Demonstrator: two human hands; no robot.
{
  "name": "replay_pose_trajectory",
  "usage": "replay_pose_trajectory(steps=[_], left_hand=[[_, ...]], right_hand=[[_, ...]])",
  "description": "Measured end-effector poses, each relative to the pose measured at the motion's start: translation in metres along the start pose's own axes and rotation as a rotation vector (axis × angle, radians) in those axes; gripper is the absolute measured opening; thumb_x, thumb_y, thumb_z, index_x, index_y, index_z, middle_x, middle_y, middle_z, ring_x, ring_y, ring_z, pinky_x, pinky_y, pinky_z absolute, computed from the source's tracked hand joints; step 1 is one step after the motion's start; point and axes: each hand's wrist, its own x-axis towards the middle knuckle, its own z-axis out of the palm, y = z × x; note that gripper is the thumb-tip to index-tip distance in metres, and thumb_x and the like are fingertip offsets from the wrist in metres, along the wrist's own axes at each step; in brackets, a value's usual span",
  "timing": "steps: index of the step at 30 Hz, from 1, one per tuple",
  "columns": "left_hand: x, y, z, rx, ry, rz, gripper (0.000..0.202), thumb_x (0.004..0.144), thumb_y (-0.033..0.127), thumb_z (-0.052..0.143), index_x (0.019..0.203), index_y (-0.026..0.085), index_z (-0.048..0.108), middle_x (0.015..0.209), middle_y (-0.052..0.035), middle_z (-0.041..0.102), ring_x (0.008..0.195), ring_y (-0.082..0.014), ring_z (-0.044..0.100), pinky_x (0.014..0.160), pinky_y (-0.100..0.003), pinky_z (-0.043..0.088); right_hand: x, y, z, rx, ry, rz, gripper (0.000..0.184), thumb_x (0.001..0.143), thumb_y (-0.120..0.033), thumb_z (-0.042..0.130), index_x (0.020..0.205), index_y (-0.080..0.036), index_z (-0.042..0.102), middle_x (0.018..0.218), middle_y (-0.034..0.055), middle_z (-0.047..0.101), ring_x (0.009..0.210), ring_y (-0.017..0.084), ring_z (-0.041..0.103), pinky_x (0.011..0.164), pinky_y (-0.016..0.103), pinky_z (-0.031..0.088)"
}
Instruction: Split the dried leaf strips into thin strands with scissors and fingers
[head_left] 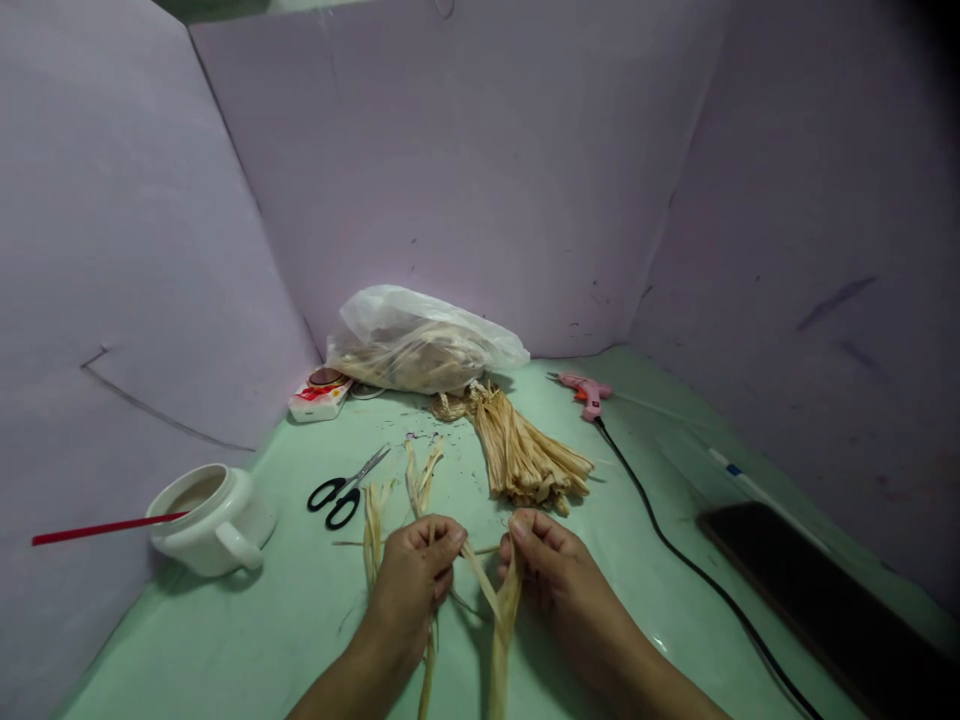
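My left hand [416, 575] is closed on thin dried straw strips [421, 478] that run from the table up through its fingers. My right hand [544, 560] is closed on another pale straw strip [504, 630] that hangs down toward me. A narrow strip [480, 578] stretches between the two hands. Both hands rest low over the green tabletop [262, 620]. A loose strip [372, 525] lies just left of my left hand. A tied bundle of straw [525, 455] lies just beyond my right hand.
Black-handled scissors [345, 492] lie left of the strips. A white cup [214, 520] with a red stick [105, 527] stands far left. A plastic bag of straw [420, 340] and a small box [320, 397] sit at the back. A pink glue gun [587, 392] with black cord [675, 545] and a dark slab [825, 600] lie right. Lilac walls enclose the table.
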Motion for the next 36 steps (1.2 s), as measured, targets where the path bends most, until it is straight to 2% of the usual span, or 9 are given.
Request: replay_pose_trajectory(steps=[7,12,16,19,21,24,29,33,36], left_hand=[[0.014,0.019,-0.027,-0.169,0.069,0.015,0.02,0.064,0.026,0.062,0.059,0.014,0.047,0.034,0.0089,0.031,0.03,-0.001,0.02,0.033,-0.014,0.01],[0.025,0.043,-0.059,-0.337,0.129,0.077,0.008,0.064,0.013,0.055,0.059,0.011,0.049,0.055,-0.0001,0.053,0.032,-0.0009,0.032,0.028,-0.012,0.018],[0.026,0.06,-0.076,-0.403,0.193,0.053,0.007,0.063,0.009,0.047,0.057,0.012,0.05,0.06,-0.0073,0.059,0.042,-0.0107,0.05,0.032,-0.019,0.037],[0.02,0.063,-0.069,-0.339,0.125,-0.056,0.005,0.065,0.008,0.048,0.063,0.011,0.052,0.067,-0.0095,0.062,0.051,-0.0159,0.057,0.043,-0.027,0.048],[0.013,0.056,-0.054,-0.28,0.004,-0.103,0.003,0.069,0.01,0.051,0.067,0.011,0.051,0.067,-0.0081,0.062,0.045,-0.0123,0.054,0.041,-0.024,0.046],[0.002,0.037,-0.028,-0.22,-0.197,-0.15,0.009,0.074,0.017,0.053,0.068,0.014,0.047,0.064,-0.0046,0.06,0.037,-0.0071,0.047,0.036,-0.018,0.037],[-0.009,0.007,0.0,-0.159,-0.305,-0.227,0.017,0.076,0.026,0.053,0.067,0.016,0.042,0.06,-0.0018,0.057,0.049,-0.0116,0.054,0.048,-0.023,0.042],[-0.009,-0.002,0.003,-0.191,-0.289,-0.251,0.016,0.074,0.024,0.055,0.067,0.016,0.044,0.052,0.0021,0.05,0.042,-0.0069,0.045,0.043,-0.019,0.036],[-0.006,-0.004,0.002,-0.168,-0.302,-0.242,0.016,0.072,0.025,0.056,0.065,0.015,0.045,0.049,0.0032,0.046,0.038,-0.0049,0.038,0.039,-0.018,0.033]], right_hand=[[-0.003,-0.011,0.001,0.043,0.003,-0.026,0.029,0.07,-0.041,0.06,0.065,-0.017,0.043,0.051,-0.0054,0.052,0.03,0.002,0.034,0.031,0.015,0.023],[-0.004,-0.016,0.0,-0.025,-0.095,0.091,0.031,0.071,-0.045,0.056,0.063,-0.017,0.044,0.049,-0.0066,0.052,0.023,-0.001,0.02,0.024,0.014,0.013],[-0.004,-0.015,-0.001,-0.077,-0.175,0.159,0.029,0.07,-0.044,0.058,0.069,-0.017,0.047,0.057,-0.0044,0.058,0.022,-0.001,0.021,0.022,0.013,0.013],[-0.003,-0.011,0.001,-0.062,-0.109,0.127,0.026,0.069,-0.04,0.059,0.077,-0.016,0.053,0.064,-0.0007,0.059,0.03,0.002,0.037,0.024,0.013,0.021],[-0.003,-0.008,0.003,-0.051,-0.032,0.094,0.024,0.066,-0.036,0.062,0.077,-0.015,0.056,0.062,-0.0008,0.056,0.039,0.004,0.043,0.03,0.014,0.031],[-0.003,-0.002,0.005,-0.068,0.051,0.081,0.023,0.062,-0.033,0.067,0.072,-0.013,0.059,0.053,-0.0038,0.047,0.043,0.006,0.042,0.042,0.02,0.043],[-0.001,0.004,0.002,-0.136,0.053,0.035,0.026,0.058,-0.034,0.07,0.065,-0.013,0.058,0.053,-0.001,0.051,0.047,0.008,0.045,0.049,0.022,0.038],[-0.001,0.003,0.001,-0.25,0.131,-0.012,0.027,0.055,-0.035,0.073,0.06,-0.013,0.058,0.049,-0.0018,0.05,0.044,0.006,0.039,0.042,0.02,0.029],[-0.001,0.003,0.001,-0.292,0.113,-0.013,0.028,0.054,-0.035,0.072,0.057,-0.013,0.057,0.048,-0.0013,0.051,0.043,0.007,0.039,0.041,0.02,0.028]])
